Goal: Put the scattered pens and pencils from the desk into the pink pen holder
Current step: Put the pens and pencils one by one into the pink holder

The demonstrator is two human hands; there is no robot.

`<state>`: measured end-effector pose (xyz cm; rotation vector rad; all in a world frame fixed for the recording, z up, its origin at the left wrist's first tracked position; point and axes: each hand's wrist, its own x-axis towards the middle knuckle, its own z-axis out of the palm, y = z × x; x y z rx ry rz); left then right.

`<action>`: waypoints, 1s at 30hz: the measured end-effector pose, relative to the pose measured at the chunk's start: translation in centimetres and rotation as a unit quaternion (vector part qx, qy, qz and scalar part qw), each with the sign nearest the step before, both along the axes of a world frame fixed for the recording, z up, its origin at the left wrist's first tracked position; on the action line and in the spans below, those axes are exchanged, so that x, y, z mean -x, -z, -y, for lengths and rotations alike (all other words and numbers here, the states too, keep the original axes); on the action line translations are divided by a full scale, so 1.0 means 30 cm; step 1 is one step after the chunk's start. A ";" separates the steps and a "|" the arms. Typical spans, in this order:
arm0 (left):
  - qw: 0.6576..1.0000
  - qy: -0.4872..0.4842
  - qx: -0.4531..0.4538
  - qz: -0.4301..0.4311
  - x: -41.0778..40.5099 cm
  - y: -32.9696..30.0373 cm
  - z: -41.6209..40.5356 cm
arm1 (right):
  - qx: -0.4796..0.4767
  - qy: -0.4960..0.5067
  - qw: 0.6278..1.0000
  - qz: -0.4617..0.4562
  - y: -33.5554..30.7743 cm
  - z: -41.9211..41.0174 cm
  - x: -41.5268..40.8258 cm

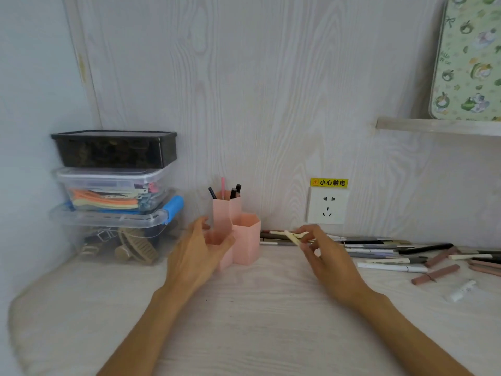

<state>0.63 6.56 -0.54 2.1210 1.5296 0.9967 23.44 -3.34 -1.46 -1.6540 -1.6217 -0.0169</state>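
A: A person at a pale wood-grain table (pixel 244 308), sorting pens. The left hand (pixel 195 256) rests against the pink pen holder (pixel 245 240), fingers spread around its front and left side, closed on nothing. The right hand (pixel 322 253) hangs just right of the holder, its fingertips pinched on a cream pen (pixel 293 238) lifted off the table and tilted.

B: How will that pen handle?

A: By its look: light, stiff, smooth plastic, and thin enough to roll or slip in a loose pinch. The grip sits near one end; a hold nearer the middle would probably steady it for tipping upright into a cup.

B: And the holder?

A: Thin plastic, likely light enough to slide or topple if nudged, which may be why the left hand braces it. It has four six-sided cups that I can make out, two tall at the back, two shorter in front. Four pens stand in the tall ones: three dark, one pink.

B: How many are left?

A: A loose pile of pens (pixel 379 251) runs along the wall from the holder to the right edge, well over a dozen, overlapping too much for an exact count. Three storage boxes (pixel 113 196) are stacked at the left.
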 end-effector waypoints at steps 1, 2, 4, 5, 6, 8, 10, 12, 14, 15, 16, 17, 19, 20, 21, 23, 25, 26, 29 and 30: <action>1.000 0.003 0.011 -0.019 0.010 0.002 -0.002 | -0.018 0.000 0.999 -0.044 -0.010 -0.002 0.008; 0.999 0.006 0.022 -0.029 0.019 0.003 -0.003 | -0.031 -0.002 0.996 -0.086 -0.019 -0.002 0.016; 0.999 0.019 0.047 -0.015 0.034 0.005 -0.006 | -0.050 -0.007 0.988 -0.148 -0.050 -0.008 0.043; 0.998 0.027 0.057 0.000 0.039 0.006 -0.006 | -0.052 -0.015 0.985 -0.161 -0.076 -0.013 0.066; 0.997 0.035 0.062 0.015 0.045 0.006 -0.006 | -0.054 -0.033 0.985 -0.163 -0.109 -0.019 0.093; 0.995 0.046 0.077 0.047 0.052 0.011 -0.008 | -0.049 -0.101 0.984 -0.139 -0.190 -0.038 0.164; 0.991 0.055 0.095 0.077 0.057 0.020 -0.011 | -0.021 -0.161 0.986 -0.040 -0.274 -0.065 0.242; 0.988 0.054 0.108 0.099 0.052 0.026 -0.013 | 0.031 -0.163 0.974 0.153 -0.339 -0.111 0.308; 0.986 0.048 0.119 0.107 0.050 0.031 -0.020 | 0.096 -0.135 0.936 0.311 -0.379 -0.170 0.364; 0.986 0.047 0.120 0.107 0.046 0.035 -0.023 | 0.132 -0.121 0.920 0.349 -0.391 -0.200 0.380; 0.986 0.048 0.117 0.105 0.043 0.038 -0.025 | 0.169 -0.107 0.909 0.366 -0.401 -0.227 0.393; 0.987 0.050 0.115 0.104 0.045 0.042 -0.029 | 0.207 -0.094 0.899 0.375 -0.409 -0.251 0.408; 0.988 0.055 0.099 0.104 0.047 0.043 -0.031 | 0.269 -0.079 0.877 0.390 -0.430 -0.284 0.439; 0.988 0.058 0.080 0.116 0.046 0.039 -0.029 | 0.290 -0.077 0.867 0.398 -0.442 -0.295 0.451; 0.987 0.058 0.055 0.141 0.046 0.035 -0.028 | 0.307 -0.076 0.858 0.406 -0.452 -0.301 0.467; 0.981 0.042 -0.006 0.191 0.044 0.024 -0.027 | 0.330 -0.069 0.849 0.406 -0.462 -0.305 0.485; 0.977 0.031 -0.050 0.203 0.045 0.014 -0.029 | 0.333 -0.063 0.848 0.408 -0.466 -0.314 0.487; 0.978 0.032 -0.062 0.194 0.042 0.010 -0.028 | 0.328 -0.063 0.850 0.407 -0.465 -0.320 0.484; 0.978 0.047 -0.078 0.189 0.029 0.009 -0.029 | 0.312 -0.067 0.871 0.374 -0.465 -0.328 0.470; 0.976 0.047 -0.080 0.198 0.026 0.011 -0.029 | 0.310 -0.070 0.879 0.354 -0.470 -0.323 0.461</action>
